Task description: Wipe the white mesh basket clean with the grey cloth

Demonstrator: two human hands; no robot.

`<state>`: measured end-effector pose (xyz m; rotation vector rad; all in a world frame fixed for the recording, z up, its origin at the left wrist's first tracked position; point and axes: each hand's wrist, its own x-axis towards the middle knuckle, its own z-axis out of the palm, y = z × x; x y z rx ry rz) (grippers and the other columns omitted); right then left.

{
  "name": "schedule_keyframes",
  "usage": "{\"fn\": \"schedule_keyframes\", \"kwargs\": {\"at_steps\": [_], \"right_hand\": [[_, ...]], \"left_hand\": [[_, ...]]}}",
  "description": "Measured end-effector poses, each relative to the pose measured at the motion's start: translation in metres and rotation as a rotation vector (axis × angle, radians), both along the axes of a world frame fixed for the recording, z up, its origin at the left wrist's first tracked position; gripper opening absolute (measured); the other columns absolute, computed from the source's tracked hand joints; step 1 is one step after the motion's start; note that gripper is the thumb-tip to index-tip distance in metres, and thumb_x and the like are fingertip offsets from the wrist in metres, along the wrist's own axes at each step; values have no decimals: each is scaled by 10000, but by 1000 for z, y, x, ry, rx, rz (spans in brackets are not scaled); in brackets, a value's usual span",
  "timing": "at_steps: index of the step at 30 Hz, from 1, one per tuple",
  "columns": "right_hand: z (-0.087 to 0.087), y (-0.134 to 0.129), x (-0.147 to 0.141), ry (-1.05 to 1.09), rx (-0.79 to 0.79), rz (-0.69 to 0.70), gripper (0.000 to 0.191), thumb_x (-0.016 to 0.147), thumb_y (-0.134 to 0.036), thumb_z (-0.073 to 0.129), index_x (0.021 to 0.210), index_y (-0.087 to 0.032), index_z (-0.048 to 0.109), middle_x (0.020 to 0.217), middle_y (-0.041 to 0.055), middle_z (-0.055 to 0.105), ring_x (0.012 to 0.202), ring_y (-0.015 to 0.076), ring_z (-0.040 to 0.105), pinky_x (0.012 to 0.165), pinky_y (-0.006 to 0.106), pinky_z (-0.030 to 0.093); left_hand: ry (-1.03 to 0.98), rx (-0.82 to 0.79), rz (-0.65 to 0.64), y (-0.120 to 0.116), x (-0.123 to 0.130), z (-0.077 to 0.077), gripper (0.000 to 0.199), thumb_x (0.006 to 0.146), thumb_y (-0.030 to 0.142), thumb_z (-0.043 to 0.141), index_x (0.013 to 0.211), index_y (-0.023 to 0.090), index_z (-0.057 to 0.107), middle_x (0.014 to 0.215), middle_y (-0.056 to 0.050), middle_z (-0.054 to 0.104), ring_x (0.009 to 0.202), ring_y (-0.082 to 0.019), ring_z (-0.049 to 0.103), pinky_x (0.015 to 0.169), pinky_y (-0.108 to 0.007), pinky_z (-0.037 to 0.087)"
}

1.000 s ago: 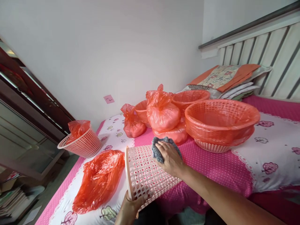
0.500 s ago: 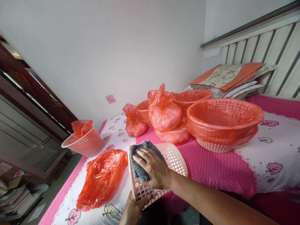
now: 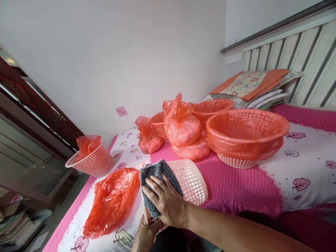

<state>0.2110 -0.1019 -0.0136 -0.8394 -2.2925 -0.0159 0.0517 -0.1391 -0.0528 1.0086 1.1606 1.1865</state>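
A pale pink perforated basket (image 3: 193, 178) lies on its side at the bed's near edge, its opening facing left. My right hand (image 3: 169, 204) presses a dark grey cloth (image 3: 168, 171) flat against the basket's outer wall near the rim, fingers spread over it. Below, my left hand (image 3: 147, 231) grips the rim, its fingertips partly hidden behind the wall. Just left of the basket, a crumpled red plastic bag (image 3: 112, 203) rests on the patterned sheet.
A small pink basket (image 3: 98, 162) with a red bag inside stands at the left. Tied red bags (image 3: 182, 127) sit behind, and a bag-covered basket (image 3: 246, 134) stands to the right. Folded pillows (image 3: 252, 85) lie by the headboard.
My right hand and the cloth have shifted slightly down along the basket's wall, and the cloth looks more spread out. My left hand still holds the rim. The view has moved slightly.
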Motion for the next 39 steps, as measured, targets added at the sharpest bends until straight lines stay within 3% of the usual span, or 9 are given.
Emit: {"fn": "schedule_keyframes", "kwargs": {"at_steps": [3, 8, 13, 17, 20, 24, 28, 34, 39], "right_hand": [[0, 1, 0, -23, 73, 4, 538, 1085, -334, 360, 1565, -98, 416, 1656, 181, 426, 1537, 323, 319, 1248, 605, 236], [1, -1, 4, -68, 183, 59, 386, 1082, -303, 383, 1368, -144, 586, 1562, 133, 556, 1469, 277, 409, 1221, 568, 297], [2, -5, 7, -77, 151, 118, 379, 1057, -344, 449, 1350, -151, 593, 1553, 136, 564, 1463, 281, 419, 1230, 560, 279], [6, -2, 9, -19, -2, 104, 653, 1038, -448, 499, 1600, -146, 355, 1658, 143, 438, 1557, 311, 288, 1286, 626, 129], [9, 7, 12, 39, -110, 41, 715, 1018, -492, 531, 1628, -184, 323, 1685, 144, 394, 1571, 327, 269, 1286, 664, 79], [9, 24, 22, 88, -186, -102, 756, 935, -433, 668, 1599, -205, 387, 1656, 135, 441, 1540, 325, 335, 1277, 655, 155], [7, 37, 45, 79, -245, -286, 711, 896, -295, 692, 1557, -189, 454, 1613, 151, 495, 1492, 330, 419, 1247, 626, 267], [-22, 48, 92, 77, -214, -536, 560, 948, -285, 623, 1485, -146, 543, 1513, 202, 588, 1416, 378, 510, 1204, 643, 350], [-57, 48, 117, 144, -116, -557, 569, 970, -292, 570, 1499, -92, 503, 1477, 243, 588, 1406, 380, 511, 1154, 589, 476]], "left_hand": [[73, -52, -34, 2, -3, 3, 538, 510, 378, 980, 992, 219, 801, 1163, -106, 834, 1081, -381, 757, 911, -466, 609], [161, -81, -49, 8, -12, 2, 339, 510, 308, 951, 798, 209, 803, 898, -65, 840, 952, -328, 763, 874, -417, 601], [331, -4, 108, 10, -18, -9, 271, 453, 351, 935, 629, 231, 766, 735, -39, 809, 757, -287, 696, 718, -386, 590], [271, -37, 34, 7, -16, -9, 363, 493, 383, 947, 797, 215, 840, 859, -73, 848, 885, -333, 741, 820, -416, 598], [97, -103, -88, 4, -12, -4, 512, 565, 434, 953, 1023, 230, 849, 1050, -101, 859, 958, -346, 775, 883, -455, 609], [75, -77, -181, 3, -12, 0, 430, 664, 456, 924, 1012, 213, 855, 1046, -120, 864, 1012, -344, 782, 967, -457, 595], [118, -67, -168, 3, -15, -2, 415, 672, 475, 923, 972, 197, 860, 950, -107, 867, 938, -321, 790, 889, -420, 613], [93, -91, -85, 10, -17, 0, 443, 575, 464, 979, 884, 173, 854, 877, -117, 866, 882, -318, 796, 873, -427, 617], [148, -100, -34, 19, -19, 13, 493, 527, 479, 995, 882, 168, 853, 875, -124, 868, 853, -311, 794, 816, -402, 622]]}}
